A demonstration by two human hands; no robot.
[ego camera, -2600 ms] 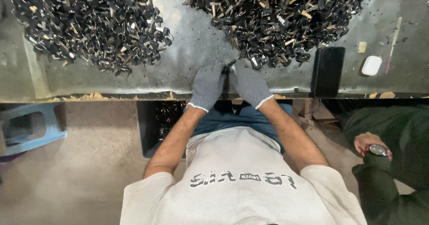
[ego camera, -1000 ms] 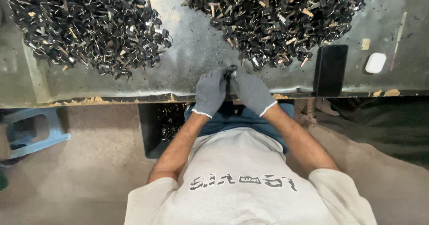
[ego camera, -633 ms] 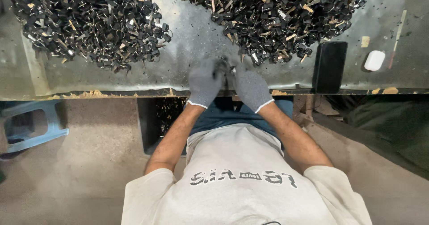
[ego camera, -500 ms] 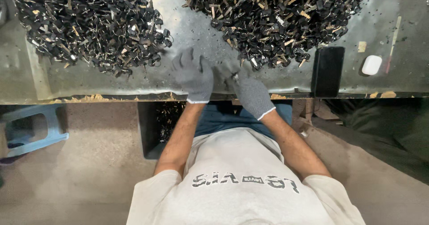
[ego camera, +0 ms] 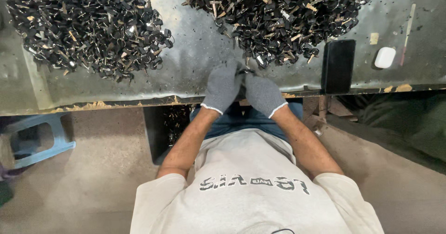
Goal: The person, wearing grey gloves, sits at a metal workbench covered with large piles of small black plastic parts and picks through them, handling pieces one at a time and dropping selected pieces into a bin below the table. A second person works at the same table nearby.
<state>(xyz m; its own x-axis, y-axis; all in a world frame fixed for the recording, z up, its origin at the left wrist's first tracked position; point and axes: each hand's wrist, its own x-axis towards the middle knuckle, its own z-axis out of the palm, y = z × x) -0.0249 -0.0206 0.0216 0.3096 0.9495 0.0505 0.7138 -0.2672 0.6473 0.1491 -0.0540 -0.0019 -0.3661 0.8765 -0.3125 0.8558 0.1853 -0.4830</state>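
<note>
- Keys, or small key-like metal pieces with dark heads, are what both gloved hands work on; one small dark piece (ego camera: 245, 71) sits pinched between the fingertips at the near edge of the metal table (ego camera: 195, 52).
- Left hand (ego camera: 223, 86) and right hand (ego camera: 264, 93), both in grey knit gloves, press together, fingers closed narrow around that piece; most of it is hidden, so its exact shape is hard to tell.
- It looks light, stiff and small, likely slick metal at the blade; the thicker dark head seems the surer place to grip.
- Just beyond the hands lies the far right pile (ego camera: 274, 15) of the same pieces, some with tan or brass-coloured parts.
- Well apart to the far left spreads another pile (ego camera: 88, 29), tangled with rings.
- To the right, a black phone (ego camera: 337, 66) lies flat near the table edge, with a small white case (ego camera: 385, 57) beside it.
- Below the table, a dark bin (ego camera: 162, 131) holds more pieces, and a blue stool (ego camera: 42, 141) stands on the left floor.
</note>
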